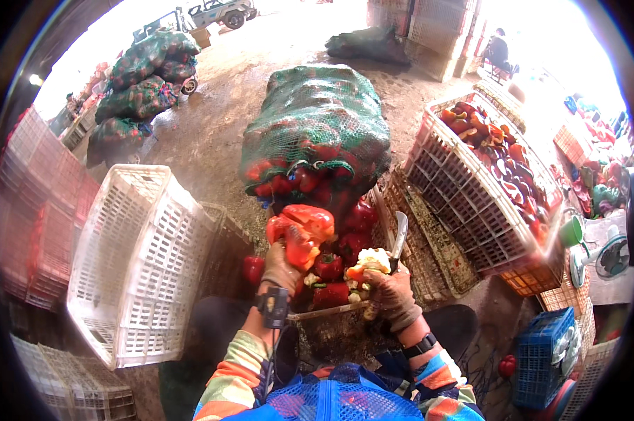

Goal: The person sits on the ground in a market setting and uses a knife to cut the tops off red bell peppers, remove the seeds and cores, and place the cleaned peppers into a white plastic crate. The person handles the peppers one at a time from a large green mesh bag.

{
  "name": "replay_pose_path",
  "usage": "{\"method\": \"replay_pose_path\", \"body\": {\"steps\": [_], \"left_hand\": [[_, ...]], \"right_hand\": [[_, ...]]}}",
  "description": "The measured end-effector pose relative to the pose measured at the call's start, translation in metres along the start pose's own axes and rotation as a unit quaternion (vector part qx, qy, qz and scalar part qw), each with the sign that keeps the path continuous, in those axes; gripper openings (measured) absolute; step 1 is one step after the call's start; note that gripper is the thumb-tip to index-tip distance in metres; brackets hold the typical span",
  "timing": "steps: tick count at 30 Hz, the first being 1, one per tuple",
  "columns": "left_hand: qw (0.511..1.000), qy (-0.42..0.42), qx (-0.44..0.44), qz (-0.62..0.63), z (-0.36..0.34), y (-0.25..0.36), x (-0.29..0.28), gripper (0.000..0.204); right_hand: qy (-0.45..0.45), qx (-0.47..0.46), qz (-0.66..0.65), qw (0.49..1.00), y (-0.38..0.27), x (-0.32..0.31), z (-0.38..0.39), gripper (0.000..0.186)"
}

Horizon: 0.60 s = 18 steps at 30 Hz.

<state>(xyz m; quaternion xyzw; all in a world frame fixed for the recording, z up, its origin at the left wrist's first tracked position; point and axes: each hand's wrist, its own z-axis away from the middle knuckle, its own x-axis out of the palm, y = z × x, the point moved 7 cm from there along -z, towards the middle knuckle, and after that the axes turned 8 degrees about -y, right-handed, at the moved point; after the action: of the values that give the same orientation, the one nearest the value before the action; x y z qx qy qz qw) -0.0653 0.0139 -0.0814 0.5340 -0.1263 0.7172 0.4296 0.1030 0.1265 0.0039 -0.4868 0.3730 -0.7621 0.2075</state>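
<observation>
My left hand (280, 271), in a glove, is closed around an opened red bell pepper (301, 233), its orange-red flesh facing up. In my gloved right hand (395, 296) is a knife (400, 236) with a curved blade pointing up and away. The same hand also pinches a pale, seedy pepper core (370, 264) with a bit of orange flesh. Both hands are above a crate (332, 309) of whole red bell peppers (329, 267), with scraps of core among them. A green mesh sack (318, 116) of peppers leans over the crate's far side, its mouth towards me.
An upright white plastic crate (145, 281) stands to my left. On the right, a tall crate (464, 203) holds cut peppers (498, 158). Further right are a blue crate (541, 361), a loose red pepper (507, 365) and a fan (611, 256). Stacked sacks (140, 97) stand far left.
</observation>
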Motion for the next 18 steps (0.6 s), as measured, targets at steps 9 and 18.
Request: {"method": "replay_pose_path", "body": {"steps": [9, 18], "left_hand": [[0.780, -0.065, 0.211, -0.585, 0.041, 0.037, 0.026, 0.023], [0.908, -0.268, -0.072, -0.312, 0.101, -0.008, 0.076, 0.038]], "right_hand": [[-0.030, -0.151, 0.508, 0.847, -0.054, 0.038, -0.019, 0.063], [-0.245, 0.087, 0.412, 0.873, -0.036, 0.048, -0.023, 0.033]]}}
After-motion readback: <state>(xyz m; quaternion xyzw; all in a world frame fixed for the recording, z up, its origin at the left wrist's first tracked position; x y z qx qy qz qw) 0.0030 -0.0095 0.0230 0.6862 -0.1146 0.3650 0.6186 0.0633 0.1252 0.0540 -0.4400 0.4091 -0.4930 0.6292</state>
